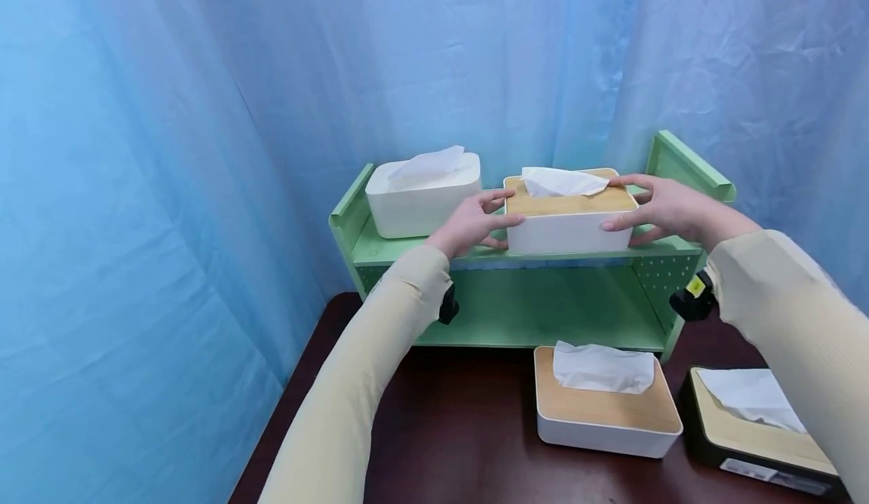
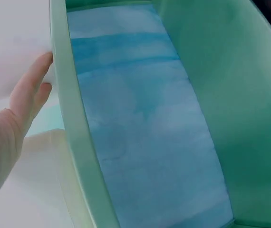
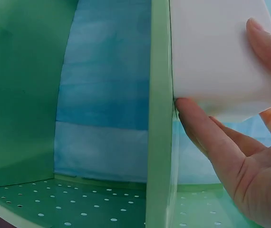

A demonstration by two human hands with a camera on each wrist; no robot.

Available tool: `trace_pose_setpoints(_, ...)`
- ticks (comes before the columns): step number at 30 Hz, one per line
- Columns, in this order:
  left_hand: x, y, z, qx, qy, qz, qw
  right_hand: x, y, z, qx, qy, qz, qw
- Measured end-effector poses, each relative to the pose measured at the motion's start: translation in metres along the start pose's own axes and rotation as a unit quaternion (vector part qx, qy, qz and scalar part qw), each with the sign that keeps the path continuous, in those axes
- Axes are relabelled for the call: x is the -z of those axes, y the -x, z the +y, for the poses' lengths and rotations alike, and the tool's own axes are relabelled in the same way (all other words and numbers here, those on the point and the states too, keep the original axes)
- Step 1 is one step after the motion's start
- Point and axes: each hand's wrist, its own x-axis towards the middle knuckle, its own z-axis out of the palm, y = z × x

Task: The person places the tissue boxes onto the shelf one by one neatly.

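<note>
On the top shelf of a green two-tier rack, a white tissue box with a wooden lid stands between my two hands. At its left end my left hand holds it, thumb along the front and a finger near the lid's edge. The right hand grips the other end, its thumb on the front wall and a finger reaching onto the lid. In the right wrist view the box's white end rests at the shelf edge, with fingertips under its lower corner. A tissue pokes out of the lid.
An all-white tissue box stands left on the same shelf. On the dark table lie another wood-lidded white tissue box and a black-sided one, partly behind my right sleeve. A blue curtain hangs behind.
</note>
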Motion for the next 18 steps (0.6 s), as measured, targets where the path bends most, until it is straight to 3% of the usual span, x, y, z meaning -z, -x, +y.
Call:
trace_pose_setpoints(10,-0.007,-0.008,0.004,-0.023,0.002,0.03,0.9993,0.009,-0.01,0.001,-0.013,-0.021,0.007,1.0)
trace_pose_setpoints(18,-0.014,-0.011,0.006,-0.031,-0.021,0.073,0.9966,0.009,-0.014,0.001,-0.009,-0.029,0.023,0.999)
